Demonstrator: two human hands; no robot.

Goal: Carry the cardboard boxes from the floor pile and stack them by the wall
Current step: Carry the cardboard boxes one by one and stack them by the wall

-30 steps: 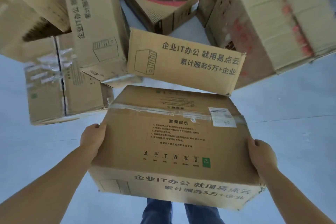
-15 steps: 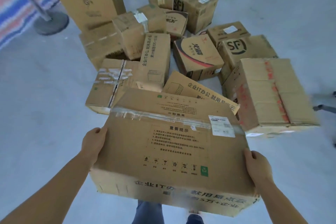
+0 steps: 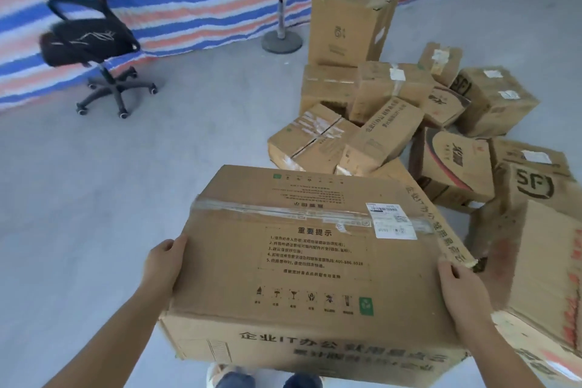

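Hands apart, left hand (image 3: 163, 264) and right hand (image 3: 461, 288) clamped on opposite sides of large brown printed cardboard box (image 3: 302, 261), balancing it; floor pile (image 3: 409, 123) beyond the box.

Both forearms bare to frame edge, no sleeves in view. Left hand (image 3: 163, 264) bare: no glove, ring or watch showing. Right hand (image 3: 463, 290) likewise bare, wrist unadorned. Blue denim trousers (image 3: 271, 381) at bottom centre, two legs partly visible below, mid-blue wash, slightly blurred. Light-coloured shoe (image 3: 215, 370) just left of denim, pale toe only; detail too soft to tell lacing or brand.
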